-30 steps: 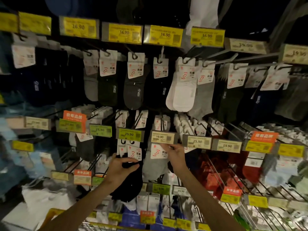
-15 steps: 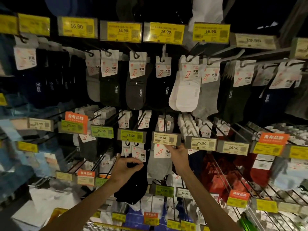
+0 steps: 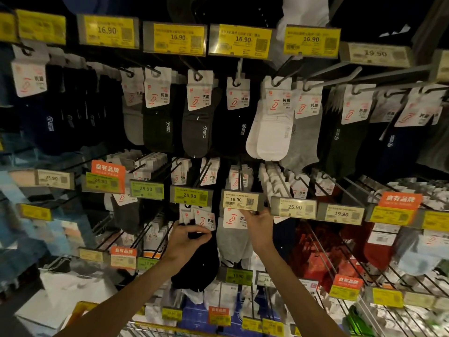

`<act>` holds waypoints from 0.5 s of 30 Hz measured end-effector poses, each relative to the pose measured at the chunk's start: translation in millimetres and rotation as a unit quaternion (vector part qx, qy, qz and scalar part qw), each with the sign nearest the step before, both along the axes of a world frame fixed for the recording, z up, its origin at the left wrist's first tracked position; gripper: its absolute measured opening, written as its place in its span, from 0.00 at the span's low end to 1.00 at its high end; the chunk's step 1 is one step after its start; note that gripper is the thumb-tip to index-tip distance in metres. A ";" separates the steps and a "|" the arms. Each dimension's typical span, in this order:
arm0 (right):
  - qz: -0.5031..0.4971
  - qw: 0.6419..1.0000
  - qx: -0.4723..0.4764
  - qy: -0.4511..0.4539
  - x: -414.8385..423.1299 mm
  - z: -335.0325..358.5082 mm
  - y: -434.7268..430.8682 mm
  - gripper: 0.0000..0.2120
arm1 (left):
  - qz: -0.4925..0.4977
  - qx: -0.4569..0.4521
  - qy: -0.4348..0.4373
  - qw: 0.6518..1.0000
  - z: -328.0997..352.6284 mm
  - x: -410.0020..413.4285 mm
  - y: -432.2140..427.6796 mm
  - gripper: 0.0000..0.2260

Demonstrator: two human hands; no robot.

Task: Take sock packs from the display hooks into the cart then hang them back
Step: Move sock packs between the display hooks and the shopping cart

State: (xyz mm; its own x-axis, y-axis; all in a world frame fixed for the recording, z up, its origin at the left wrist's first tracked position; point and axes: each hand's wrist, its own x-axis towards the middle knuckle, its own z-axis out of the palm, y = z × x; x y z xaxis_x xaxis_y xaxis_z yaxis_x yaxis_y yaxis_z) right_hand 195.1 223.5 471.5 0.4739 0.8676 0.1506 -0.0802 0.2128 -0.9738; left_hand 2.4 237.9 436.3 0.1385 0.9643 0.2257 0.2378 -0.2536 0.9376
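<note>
My left hand (image 3: 185,242) pinches a black sock pack (image 3: 199,263) just below its white header card (image 3: 205,220), right under the 25.90 price tag (image 3: 190,195) of the middle row. My right hand (image 3: 258,227) is raised to the hook with the 19.90 tag (image 3: 239,200), fingertips touching the tag's lower edge beside the grey sock pack (image 3: 233,242) hanging there. Whether the black pack's card sits on the hook is hidden by the tag. The cart's wire rim (image 3: 155,330) shows at the bottom edge.
Rows of sock packs hang on long metal hooks above, beside and below my hands, each hook tipped with a yellow or green price tag. White socks (image 3: 269,137) hang in the top row; red packs (image 3: 323,254) hang at the right.
Both hands have held nearly the same spots on the middle row. The view has shifted slightly, so the display sits a little lower in the frame.
</note>
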 end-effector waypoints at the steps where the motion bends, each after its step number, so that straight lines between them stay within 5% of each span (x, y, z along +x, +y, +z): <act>1: -0.002 1.000 -0.001 0.005 0.3 -0.1 0.1 0.13 | -0.002 -0.001 -0.001 1.000 0.6 0.2 0.1 0.12; 11: 0.062 0.995 -0.034 0.067 5.3 5.9 -4.9 0.11 | 0.008 -0.011 -0.016 1.000 1.5 -2.8 -2.6 0.13; 15: 0.086 0.995 -0.050 0.028 11.3 7.9 -3.9 0.11 | -0.002 -0.025 -0.013 1.000 2.7 -0.3 -2.4 0.12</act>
